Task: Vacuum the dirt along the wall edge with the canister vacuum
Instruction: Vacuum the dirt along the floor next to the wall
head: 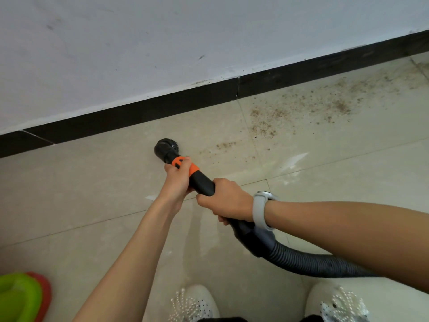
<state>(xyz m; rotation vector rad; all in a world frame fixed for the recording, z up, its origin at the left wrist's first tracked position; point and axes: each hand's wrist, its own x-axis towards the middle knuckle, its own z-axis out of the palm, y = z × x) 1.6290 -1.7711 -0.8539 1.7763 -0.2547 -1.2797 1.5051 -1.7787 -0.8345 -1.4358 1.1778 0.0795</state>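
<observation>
Two white pearl-beaded shoes (192,303) sit closest, below the arms. Right hand (228,201), grey watch (261,210) on its wrist, wraps round the smooth black wand (201,182) ahead of the ribbed hose (308,261). Left hand (177,178) clamps the orange collar (193,169). Beyond it, the round bristled brush head (163,148) meets glossy beige tile (92,194); gritty brown dirt (301,110) lies up-right along the black skirting (144,112).

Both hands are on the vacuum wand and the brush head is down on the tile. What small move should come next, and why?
Probably sweep the brush head to the right along the baseboard. The dirt lies scattered on the tile to its right, while the floor near the brush looks clean. The left hand grips the orange collar and the right hand holds the wand, so both can steer.
</observation>
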